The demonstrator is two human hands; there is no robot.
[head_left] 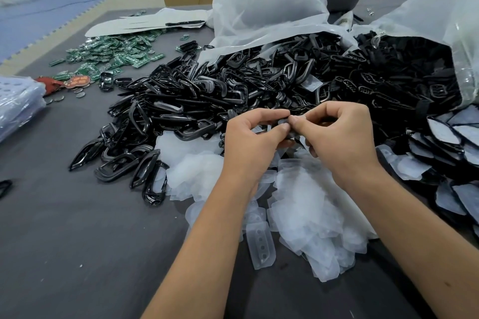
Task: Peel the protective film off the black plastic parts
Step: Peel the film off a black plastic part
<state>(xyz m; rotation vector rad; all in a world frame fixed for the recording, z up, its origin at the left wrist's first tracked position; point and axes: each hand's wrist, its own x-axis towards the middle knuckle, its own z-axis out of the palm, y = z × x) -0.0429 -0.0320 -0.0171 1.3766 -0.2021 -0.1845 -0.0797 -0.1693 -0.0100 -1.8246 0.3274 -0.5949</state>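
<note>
Above the film pile [298, 202], left hand [252, 142] and right hand [339, 137] pinching one mostly hidden black part [283, 122], orientation unclear.

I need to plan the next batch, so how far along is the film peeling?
Done: a heap of peeled clear films lies under the wrists, and bare black frames are piled to the left. In hand: the left hand and right hand pinch one small part between their fingertips. Left: film-covered parts at the right and a bag of black parts behind.
</note>
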